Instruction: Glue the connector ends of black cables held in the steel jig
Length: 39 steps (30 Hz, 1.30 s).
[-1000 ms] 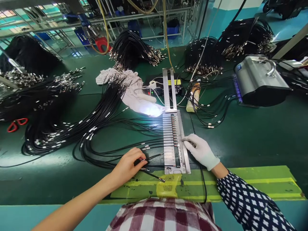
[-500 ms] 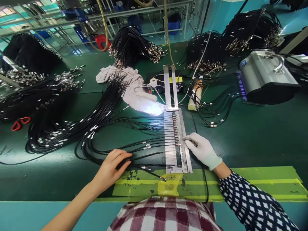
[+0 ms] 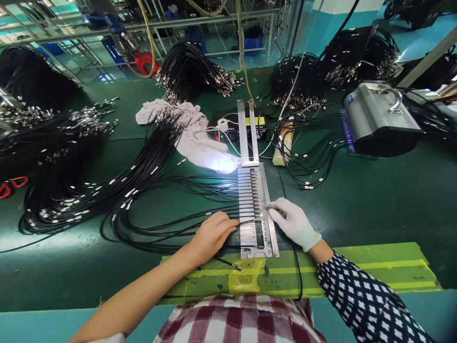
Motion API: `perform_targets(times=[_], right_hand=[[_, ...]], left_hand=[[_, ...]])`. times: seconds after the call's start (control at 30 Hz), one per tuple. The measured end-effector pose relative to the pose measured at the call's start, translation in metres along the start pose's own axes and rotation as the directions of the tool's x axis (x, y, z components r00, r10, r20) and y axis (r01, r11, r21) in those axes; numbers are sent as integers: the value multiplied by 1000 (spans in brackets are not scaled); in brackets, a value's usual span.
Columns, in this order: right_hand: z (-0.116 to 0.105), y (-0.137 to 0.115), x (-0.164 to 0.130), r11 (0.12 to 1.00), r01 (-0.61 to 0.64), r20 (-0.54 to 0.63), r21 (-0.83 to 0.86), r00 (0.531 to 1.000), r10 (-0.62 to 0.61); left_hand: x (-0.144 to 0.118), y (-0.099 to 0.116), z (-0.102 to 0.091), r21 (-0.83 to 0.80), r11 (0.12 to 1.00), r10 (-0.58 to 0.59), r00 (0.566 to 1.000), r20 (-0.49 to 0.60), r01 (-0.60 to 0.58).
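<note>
A slotted metal jig [image 3: 268, 227] lies on the green bench in front of me, with several black cables [image 3: 200, 186] laid across its slots. My bare left hand [image 3: 213, 235] rests at the jig's left edge, fingers closed on a thin black cable [image 3: 246, 222] that reaches into a slot. My right hand [image 3: 293, 223], in a white glove, sits on the jig's right rail with its fingertips pressing near the connector ends. One loose cable with a metal connector [image 3: 236, 267] lies on the yellow-green tape strip [image 3: 357, 269].
Big bundles of black cables [image 3: 89, 190] spread over the left and back of the bench. A grey machine [image 3: 378, 121] stands at right, a black control box [image 3: 228, 128] and a white cloth [image 3: 189, 128] behind the jig. Red scissors [image 3: 9, 186] lie far left.
My left hand drew back to the left cables, then moved right to the jig's edge with a cable. My gloved right hand stayed on the jig's rail.
</note>
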State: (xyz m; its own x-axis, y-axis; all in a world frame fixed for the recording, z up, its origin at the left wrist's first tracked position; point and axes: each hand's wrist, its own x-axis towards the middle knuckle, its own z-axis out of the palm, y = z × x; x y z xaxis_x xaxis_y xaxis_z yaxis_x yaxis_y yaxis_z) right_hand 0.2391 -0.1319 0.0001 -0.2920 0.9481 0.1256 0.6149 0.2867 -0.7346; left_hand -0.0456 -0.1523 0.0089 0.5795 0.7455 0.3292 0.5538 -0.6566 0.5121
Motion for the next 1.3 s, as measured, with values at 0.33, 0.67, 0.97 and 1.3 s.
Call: perform_targets(times=[0.33, 0.67, 0.97, 1.3], right_hand=[[-3, -3, 2, 1000, 6, 16, -21, 1000, -6], [-1, 1, 2, 1000, 10, 26, -28, 1000, -9], [-2, 0, 2, 1000, 3, 23, -31, 1000, -2], [-1, -1, 0, 1000, 6, -9, 16, 1000, -6]], left_hand=[[13, -6, 3, 107, 988, 88, 981, 173, -107], [20, -5, 2, 102, 983, 136, 978, 161, -154], [9, -10, 9, 106, 990, 78, 988, 135, -93], [0, 7, -3, 139, 989, -81, 954, 289, 42]])
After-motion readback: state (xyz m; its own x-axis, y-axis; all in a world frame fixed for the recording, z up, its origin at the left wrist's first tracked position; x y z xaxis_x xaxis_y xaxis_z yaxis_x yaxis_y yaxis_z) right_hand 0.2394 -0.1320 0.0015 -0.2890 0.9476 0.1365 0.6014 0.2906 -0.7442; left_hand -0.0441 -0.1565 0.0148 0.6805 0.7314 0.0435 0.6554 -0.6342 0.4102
